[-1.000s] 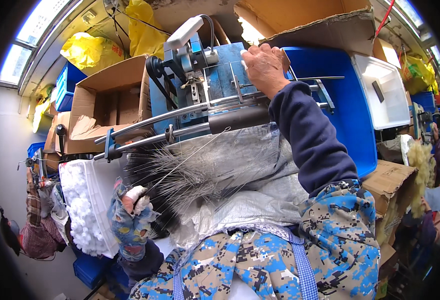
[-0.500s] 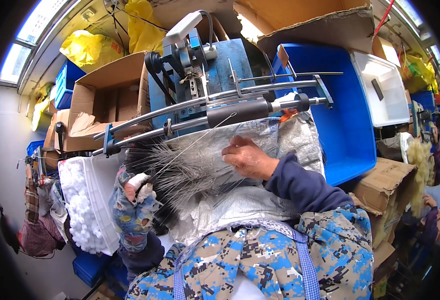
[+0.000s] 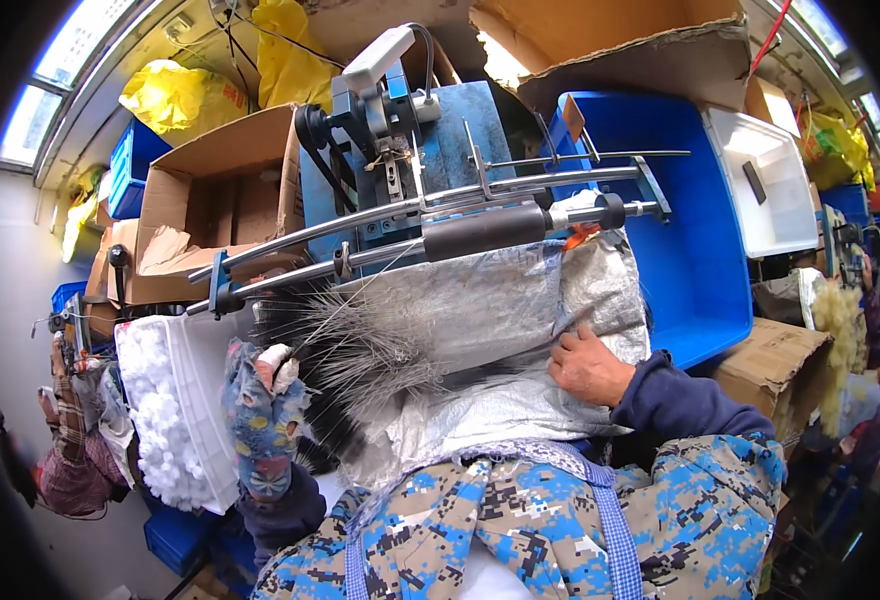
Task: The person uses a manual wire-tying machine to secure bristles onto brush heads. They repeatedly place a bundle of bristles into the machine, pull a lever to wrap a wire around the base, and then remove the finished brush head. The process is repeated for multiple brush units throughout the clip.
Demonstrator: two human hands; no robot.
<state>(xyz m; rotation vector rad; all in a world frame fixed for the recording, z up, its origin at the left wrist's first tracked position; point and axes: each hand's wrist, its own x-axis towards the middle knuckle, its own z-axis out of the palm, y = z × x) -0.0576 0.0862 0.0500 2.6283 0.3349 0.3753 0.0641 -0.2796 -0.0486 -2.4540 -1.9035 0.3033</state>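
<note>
Left hand (image 3: 278, 368) curls beside the wires (image 3: 375, 350), its hold unclear; right hand (image 3: 592, 368), half-closed at the sheet (image 3: 495, 300), pinching or not, can't tell! Wires fan across the sheet, before the machine (image 3: 470, 125).

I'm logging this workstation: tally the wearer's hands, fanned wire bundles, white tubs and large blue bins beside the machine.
Hands: 2 (left hand, right hand)
Wire bundle: 1
White tubs: 2 (left tub, right tub)
Large blue bin: 1
Total: 6
</note>
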